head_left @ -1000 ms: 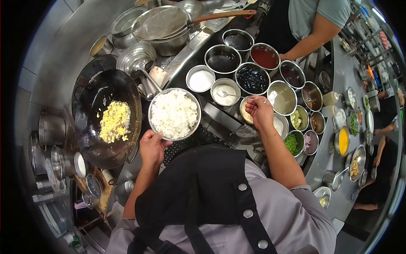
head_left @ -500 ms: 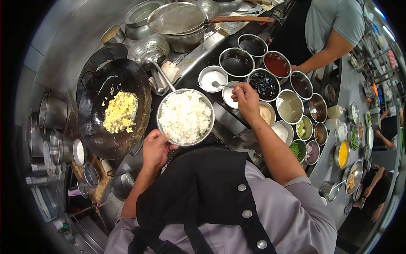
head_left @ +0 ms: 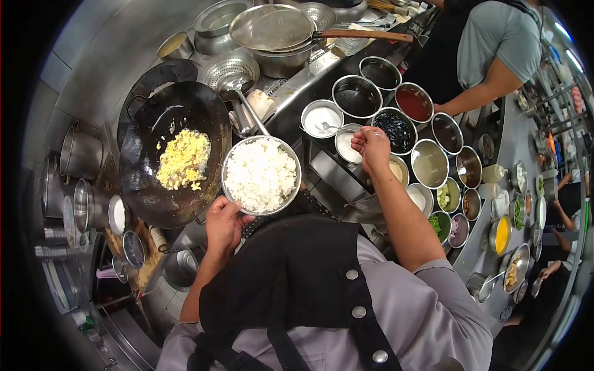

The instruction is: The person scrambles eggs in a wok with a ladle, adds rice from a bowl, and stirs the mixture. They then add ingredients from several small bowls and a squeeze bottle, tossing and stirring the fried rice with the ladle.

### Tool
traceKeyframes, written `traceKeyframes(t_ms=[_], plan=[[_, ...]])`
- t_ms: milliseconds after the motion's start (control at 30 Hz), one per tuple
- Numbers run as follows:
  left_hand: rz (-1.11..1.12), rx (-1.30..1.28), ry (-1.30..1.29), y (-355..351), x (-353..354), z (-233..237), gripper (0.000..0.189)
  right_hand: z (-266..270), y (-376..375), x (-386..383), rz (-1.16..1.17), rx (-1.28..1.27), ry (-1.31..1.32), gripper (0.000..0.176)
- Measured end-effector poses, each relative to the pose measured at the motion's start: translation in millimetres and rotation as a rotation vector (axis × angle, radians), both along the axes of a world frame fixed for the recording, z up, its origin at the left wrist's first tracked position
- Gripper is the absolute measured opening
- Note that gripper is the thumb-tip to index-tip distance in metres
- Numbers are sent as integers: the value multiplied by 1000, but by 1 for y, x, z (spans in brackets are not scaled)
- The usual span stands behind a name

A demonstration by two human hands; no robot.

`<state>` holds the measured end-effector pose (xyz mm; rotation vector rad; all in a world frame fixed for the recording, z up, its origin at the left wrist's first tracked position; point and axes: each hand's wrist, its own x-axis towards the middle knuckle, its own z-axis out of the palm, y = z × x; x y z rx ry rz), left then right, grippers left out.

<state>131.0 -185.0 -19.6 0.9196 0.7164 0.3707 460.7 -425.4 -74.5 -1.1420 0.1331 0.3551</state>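
- Metal-lined kitchen, grey steel counter (head_left: pixel 511 133) at right.
- Left hand (head_left: pixel 225 227) grasps the round steel bowl (head_left: pixel 299 179) of white rice (head_left: pixel 260 173), right of the black round wok (head_left: pixel 139 170); its one-sided hold could tip grains out.
- Right hand (head_left: pixel 373 148) pinches a small metal spoon (head_left: pixel 327 125) at the steel tub (head_left: pixel 302 119); a jerk might scatter white seasoning (head_left: pixel 318 115).

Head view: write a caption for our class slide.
Left hand holding a bowl of rice beside a wok of egg; right hand holding a spoon at a white-filled container.
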Motion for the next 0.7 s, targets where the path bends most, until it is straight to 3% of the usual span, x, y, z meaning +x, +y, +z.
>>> traceKeyframes(t_ms=[200,433,700], plan=[[-3,-9,2,1,5,1,7,-8,26,-4,97,-213,-178,15],[-1,-4,4,2,5,3,7,-15,8,2,5,30,64,11],[-15,6,15,2,10,-1,10,-6,-1,-3,-12,35,20,13]])
